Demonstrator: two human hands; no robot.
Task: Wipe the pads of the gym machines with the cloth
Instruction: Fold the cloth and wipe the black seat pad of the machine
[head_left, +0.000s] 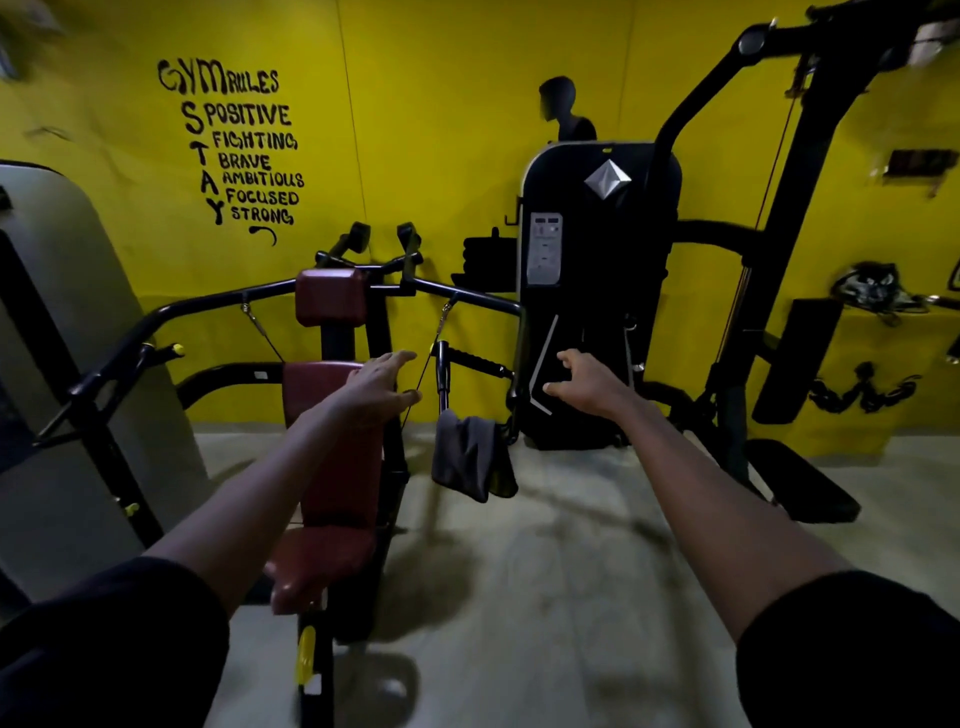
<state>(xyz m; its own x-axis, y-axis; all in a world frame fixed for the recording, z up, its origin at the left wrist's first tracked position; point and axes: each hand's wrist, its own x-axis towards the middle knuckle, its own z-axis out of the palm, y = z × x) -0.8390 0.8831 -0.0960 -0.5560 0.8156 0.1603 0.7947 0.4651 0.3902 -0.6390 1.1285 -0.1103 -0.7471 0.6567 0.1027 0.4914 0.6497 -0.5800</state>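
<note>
Two sleeves (104, 649), left hand (376, 384), right hand (582, 382), one cloth (467, 454)

Pale concrete floor (571, 597), bearing a red-padded machine (337, 499) at left and a black weight-stack tower (597, 291) behind.

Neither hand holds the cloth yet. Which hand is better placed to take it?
Probably left. The left hand is open, its fingertips nearer the top of the grey cloth hanging from the machine's bar; the right hand, also open, sits farther off.
</note>
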